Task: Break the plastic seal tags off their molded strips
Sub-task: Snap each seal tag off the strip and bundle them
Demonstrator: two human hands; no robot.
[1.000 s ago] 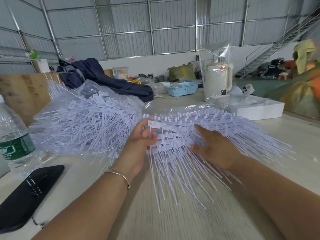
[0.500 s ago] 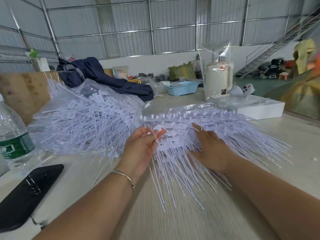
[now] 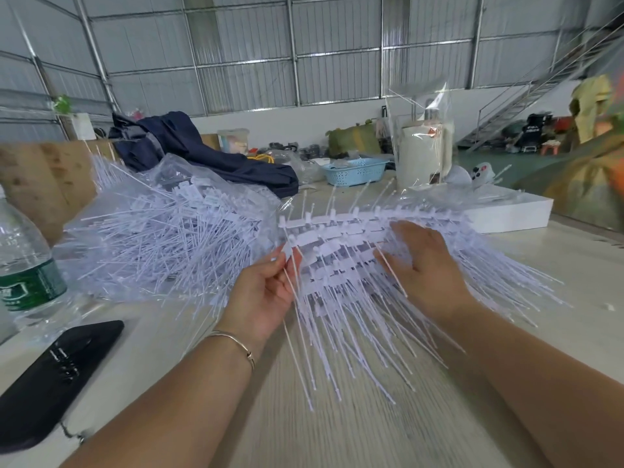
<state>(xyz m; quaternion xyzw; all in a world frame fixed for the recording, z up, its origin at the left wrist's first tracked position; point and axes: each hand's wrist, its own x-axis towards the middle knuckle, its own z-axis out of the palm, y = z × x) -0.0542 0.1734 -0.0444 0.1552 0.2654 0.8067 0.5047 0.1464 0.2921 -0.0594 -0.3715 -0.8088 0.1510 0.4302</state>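
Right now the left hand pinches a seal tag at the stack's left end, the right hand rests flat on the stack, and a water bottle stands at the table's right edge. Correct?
Not quite: the head view shows the water bottle at the table's left edge. The left hand pinching a seal tag and the right hand flat on the stack are right.

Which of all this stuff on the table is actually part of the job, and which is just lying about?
Part of the job:
left hand, pinching one seal tag
right hand, pressing on the molded strips
bagged heap of loose tags

Lying about:
water bottle
black phone
blue basket
navy jacket
white box
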